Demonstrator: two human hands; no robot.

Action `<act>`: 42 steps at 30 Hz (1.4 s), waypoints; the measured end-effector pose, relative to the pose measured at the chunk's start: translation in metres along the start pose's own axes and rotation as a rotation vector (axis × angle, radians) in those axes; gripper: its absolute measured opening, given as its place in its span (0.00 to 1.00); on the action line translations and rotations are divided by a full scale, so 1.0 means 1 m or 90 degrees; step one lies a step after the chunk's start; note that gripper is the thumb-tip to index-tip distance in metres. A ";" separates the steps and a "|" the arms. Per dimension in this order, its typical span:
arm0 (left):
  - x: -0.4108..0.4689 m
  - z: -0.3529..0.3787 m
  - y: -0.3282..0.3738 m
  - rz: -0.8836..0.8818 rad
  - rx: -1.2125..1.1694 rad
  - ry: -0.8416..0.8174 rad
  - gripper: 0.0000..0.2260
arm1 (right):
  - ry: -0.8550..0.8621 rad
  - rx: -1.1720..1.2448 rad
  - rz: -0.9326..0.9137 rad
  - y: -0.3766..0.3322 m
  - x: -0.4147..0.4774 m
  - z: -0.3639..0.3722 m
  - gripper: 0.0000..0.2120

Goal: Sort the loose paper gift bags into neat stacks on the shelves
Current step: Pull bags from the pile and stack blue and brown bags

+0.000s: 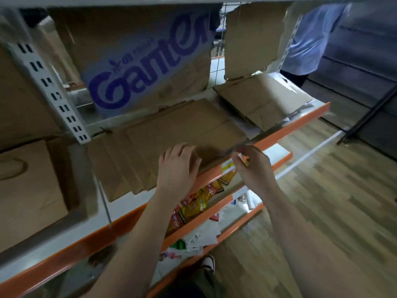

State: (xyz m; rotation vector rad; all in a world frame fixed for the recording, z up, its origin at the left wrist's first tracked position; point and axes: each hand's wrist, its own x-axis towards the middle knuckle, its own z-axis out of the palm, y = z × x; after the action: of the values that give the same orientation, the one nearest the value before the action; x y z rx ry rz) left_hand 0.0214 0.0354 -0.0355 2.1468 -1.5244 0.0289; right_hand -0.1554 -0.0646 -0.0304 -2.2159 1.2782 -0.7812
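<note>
Pressing the fanned paper bags (pixel 171 134) flat on the orange-edged shelf (pixel 300 123), our left hand (pixel 178 166) lies open on them. We should square their edges against it. Our right hand (pixel 252 168) curls at the lip; whether it pinches a bag edge we cannot tell. The cardboard (pixel 150 67) behind reads "Ganten" in purple.

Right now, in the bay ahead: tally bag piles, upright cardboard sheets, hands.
Brown bag piles: 2 (fanned pile, right pile)
Upright cardboard sheets: 2 (printed sheet, plain sheet)
Hands: 2 (left hand, right hand)
Total: 6
</note>
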 end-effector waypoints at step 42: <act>0.160 0.147 0.173 -0.344 0.108 0.162 0.18 | -0.030 -0.006 -0.001 0.261 0.334 -0.095 0.35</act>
State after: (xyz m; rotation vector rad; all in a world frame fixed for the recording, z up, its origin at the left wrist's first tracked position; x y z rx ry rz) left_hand -0.1124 -0.2074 -0.0492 2.5095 -0.7953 0.2417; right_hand -0.2452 -0.4890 -0.0463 -2.2291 1.2604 -0.7217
